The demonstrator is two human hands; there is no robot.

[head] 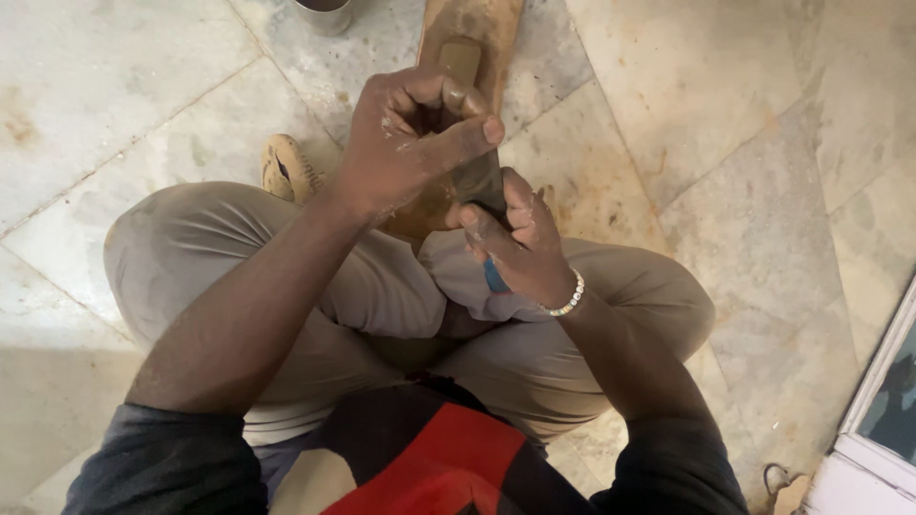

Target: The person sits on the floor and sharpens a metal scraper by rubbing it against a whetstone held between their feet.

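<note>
I sit cross-legged on a marble floor with a wooden board [496,24] lying lengthwise in front of my knees. A brown lump of clay [461,55] rests on the board. My left hand [410,133] is closed around a dark clay-smeared piece above the board's near end. My right hand [520,243] grips the lower end of the same dark piece [482,181], and a blue handle [494,278] shows under its palm. A beaded bracelet [570,300] circles my right wrist. What the dark piece is cannot be told.
A metal cup [324,13] stands at the top edge, left of the board. My clay-stained foot [286,170] pokes out by my left knee. A white frame [873,420] runs along the lower right corner.
</note>
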